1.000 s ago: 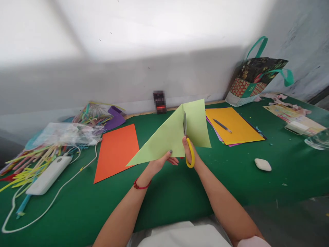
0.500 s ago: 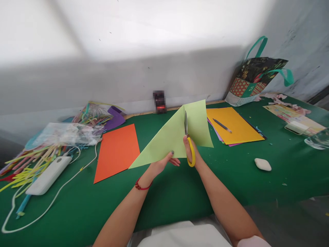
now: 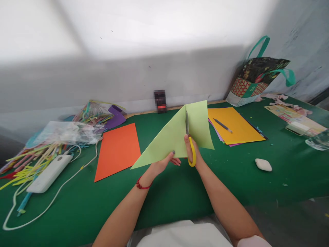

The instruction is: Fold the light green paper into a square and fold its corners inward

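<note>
A light green sheet of paper [image 3: 167,137] is held up above the green table, its left part shaped like a triangle. My left hand [image 3: 164,163] grips its lower edge, thumb on top and fingers beneath. In my right hand [image 3: 191,147] is a pair of scissors [image 3: 192,156] with yellow handles. Their metal blades point away from me and lie along the line between the triangular part and the right-hand flap. The blades look closed or nearly so. Part of my right hand is hidden behind the handle.
Left of the paper lies an orange sheet [image 3: 118,151]; beyond it are a white power bank [image 3: 50,173] with a cable and a heap of colourful pipe cleaners [image 3: 28,168]. On the right are yellow paper [image 3: 236,127], a pen [image 3: 223,125], a white case [image 3: 263,164] and a bag [image 3: 257,82].
Very little differs. The paper, scissors and both hands appear slightly further right, along with a small shift of the whole view. Both hands keep their hold.
</note>
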`<act>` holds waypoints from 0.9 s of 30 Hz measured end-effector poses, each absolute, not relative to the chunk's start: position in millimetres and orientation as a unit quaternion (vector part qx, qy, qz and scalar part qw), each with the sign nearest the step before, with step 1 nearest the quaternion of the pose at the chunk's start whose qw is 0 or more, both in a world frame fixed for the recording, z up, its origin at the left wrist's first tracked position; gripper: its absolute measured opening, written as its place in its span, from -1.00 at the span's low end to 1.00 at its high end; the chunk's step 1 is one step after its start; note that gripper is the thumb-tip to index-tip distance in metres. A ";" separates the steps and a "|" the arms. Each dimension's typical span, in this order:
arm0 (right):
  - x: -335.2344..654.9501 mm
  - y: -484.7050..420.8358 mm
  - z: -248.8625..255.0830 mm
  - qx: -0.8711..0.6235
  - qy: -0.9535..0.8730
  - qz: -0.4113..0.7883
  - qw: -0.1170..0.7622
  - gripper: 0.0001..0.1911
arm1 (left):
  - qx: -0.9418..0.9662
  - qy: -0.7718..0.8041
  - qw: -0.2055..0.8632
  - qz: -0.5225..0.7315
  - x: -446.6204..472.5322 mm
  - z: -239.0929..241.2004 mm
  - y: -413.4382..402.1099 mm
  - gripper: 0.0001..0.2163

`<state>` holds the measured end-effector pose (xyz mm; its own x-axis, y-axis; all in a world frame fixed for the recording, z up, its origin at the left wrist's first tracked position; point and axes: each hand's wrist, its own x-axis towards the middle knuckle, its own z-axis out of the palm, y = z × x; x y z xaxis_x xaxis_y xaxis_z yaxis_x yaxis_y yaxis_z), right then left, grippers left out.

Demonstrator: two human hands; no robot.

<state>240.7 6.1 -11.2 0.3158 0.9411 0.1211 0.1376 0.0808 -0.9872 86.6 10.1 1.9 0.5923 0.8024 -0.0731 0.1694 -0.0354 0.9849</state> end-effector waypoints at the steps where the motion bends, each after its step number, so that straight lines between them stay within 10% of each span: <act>1: 240.8 6.0 -10.9 -0.582 -0.466 0.352 0.566 -0.34 | 0.668 0.365 0.591 0.266 86.5 2.1 10.0 -0.56; 27: 240.9 4.4 -14.4 -0.602 -0.457 0.338 0.561 -0.37 | 0.670 0.362 0.590 0.269 85.9 -2.4 11.9 -0.57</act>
